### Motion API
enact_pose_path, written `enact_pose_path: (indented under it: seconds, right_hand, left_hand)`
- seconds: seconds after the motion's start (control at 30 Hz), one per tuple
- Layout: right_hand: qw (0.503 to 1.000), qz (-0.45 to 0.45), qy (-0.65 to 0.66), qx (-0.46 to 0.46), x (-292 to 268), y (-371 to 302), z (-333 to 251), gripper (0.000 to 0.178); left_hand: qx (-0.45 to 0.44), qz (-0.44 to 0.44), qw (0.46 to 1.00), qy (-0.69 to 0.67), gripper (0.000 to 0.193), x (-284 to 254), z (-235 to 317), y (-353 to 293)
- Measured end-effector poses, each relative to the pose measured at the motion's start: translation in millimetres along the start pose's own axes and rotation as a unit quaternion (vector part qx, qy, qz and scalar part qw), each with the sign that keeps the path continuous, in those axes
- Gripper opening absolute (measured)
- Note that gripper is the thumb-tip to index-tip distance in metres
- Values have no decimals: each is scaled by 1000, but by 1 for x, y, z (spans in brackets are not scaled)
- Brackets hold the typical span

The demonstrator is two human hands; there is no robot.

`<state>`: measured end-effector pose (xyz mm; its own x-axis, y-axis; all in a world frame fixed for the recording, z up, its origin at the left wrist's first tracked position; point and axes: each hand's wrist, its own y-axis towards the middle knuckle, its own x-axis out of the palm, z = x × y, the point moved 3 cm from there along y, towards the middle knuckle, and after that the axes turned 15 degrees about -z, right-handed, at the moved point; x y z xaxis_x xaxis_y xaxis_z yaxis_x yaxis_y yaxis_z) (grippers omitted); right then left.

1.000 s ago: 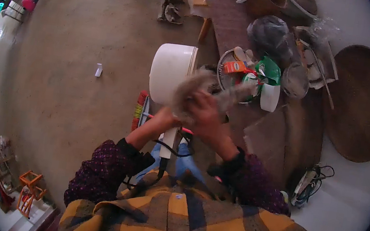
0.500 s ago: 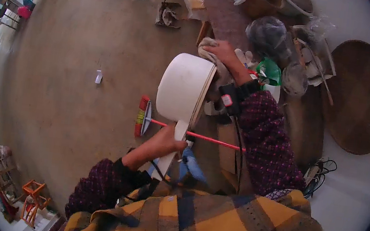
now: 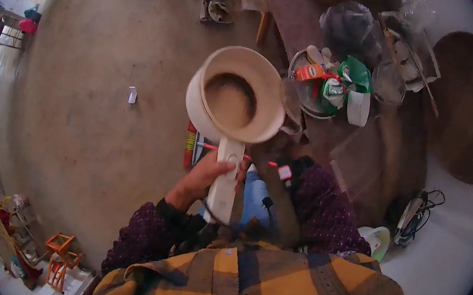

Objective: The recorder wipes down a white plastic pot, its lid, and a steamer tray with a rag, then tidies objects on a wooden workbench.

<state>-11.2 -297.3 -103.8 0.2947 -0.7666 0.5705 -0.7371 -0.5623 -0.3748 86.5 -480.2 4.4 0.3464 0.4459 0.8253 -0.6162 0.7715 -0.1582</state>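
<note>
My left hand (image 3: 201,177) is wrapped round the flat handle (image 3: 221,199) of a cream-white, long-handled pot (image 3: 204,98). The pot's mouth faces up towards me, showing a brownish, shadowed bottom inside. A dark cord runs by the handle's lower end. My right arm, in a purple knitted sleeve (image 3: 327,210), reaches towards the pot's right side. The fingers of that hand are lost in shadow and blur beside or behind the pot; whether they hold anything cannot be made out. Something greyish and smeared shows at the pot's right rim.
On the brown table (image 3: 362,143) at right stands a round tray (image 3: 317,111) with packets and a white container (image 3: 358,108). Behind it are a plastic-wrapped bundle (image 3: 351,28) and a large round brown board (image 3: 462,108). A red-handled broom (image 3: 190,146) lies below the pot.
The pot has turned from its side so its mouth faces me. My right hand, with a greyish cloth in it before, has come down from the pot's far rim towards me.
</note>
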Motion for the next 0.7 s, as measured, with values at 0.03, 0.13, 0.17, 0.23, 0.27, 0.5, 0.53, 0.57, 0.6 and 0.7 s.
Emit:
enact_pose_path:
  seconds: [0.03, 0.13, 0.17, 0.23, 0.27, 0.5, 0.53, 0.57, 0.6, 0.7]
  right_hand:
    - [1000, 13, -24, -6, 10, -10, 13, 30]
    - [992, -15, -123, 14, 39, -33, 46, 30]
    - [986, -25, -164, 26, 40, -45, 49, 31]
    - [968, -29, -242, 55, 22, -60, 41, 31]
    - [956, -10, -285, 68, 7, -65, 31, 31]
    - [886, 116, -436, 106, -14, -75, -29, 46]
    - [913, 87, -386, 96, -14, -78, -24, 49]
    - [938, 54, -334, 82, -13, -81, -21, 51]
    - [939, 39, -337, 56, -20, -88, -21, 47]
    - [865, 33, -500, 13, -34, -112, -63, 53]
  left_hand:
    - [17, 36, 998, -54, 48, -6, -1, 9]
    - [90, 94, 971, -202, 44, -32, 0, 22]
    - [94, 78, 970, -210, 41, -34, 2, 27]
    - [100, 52, 968, -222, 34, -35, 4, 35]
    - [76, 76, 985, -137, 38, -37, 0, 40]
    - [17, 146, 986, -83, 37, -42, -60, 83]
    - [16, 155, 983, -94, 37, -43, -67, 92]
    - [18, 167, 980, -102, 36, -43, -70, 100]
    - [20, 180, 977, -110, 36, -44, -72, 107]
    - [-13, 194, 976, -97, 35, -45, -78, 122]
